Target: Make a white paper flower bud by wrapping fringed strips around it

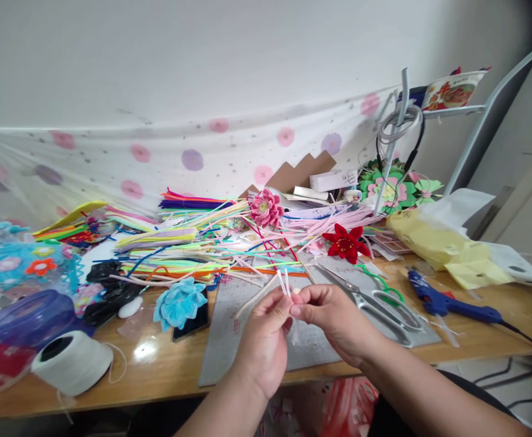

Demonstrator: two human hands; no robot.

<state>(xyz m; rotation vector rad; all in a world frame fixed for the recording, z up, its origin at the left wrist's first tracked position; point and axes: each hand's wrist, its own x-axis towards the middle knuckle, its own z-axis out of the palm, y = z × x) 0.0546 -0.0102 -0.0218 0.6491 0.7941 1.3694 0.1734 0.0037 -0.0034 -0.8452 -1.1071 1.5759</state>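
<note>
White pipe cleaners [283,280] stand up in a small bunch from between my fingers, with wispy ends hanging below. My left hand [270,328] is closed around them, thumb against forefinger. Right beside it, my right hand [327,312] pinches at the same bunch, its fingertips touching those of my left hand; a small pale bit shows at its fingertips. Both hands are above the grey mat [229,328]. Silver scissors [375,306] lie partly behind my right hand. A red fabric-like flower [345,243] rests beyond it.
Bundles of coloured pipe cleaners [175,240] cover the table's back. To the left are a blue flower [180,303] on a dark phone, a thread cone [72,362] and a purple bowl [33,318]. At the right lie a blue glue gun [452,303] and yellow packaging [448,246].
</note>
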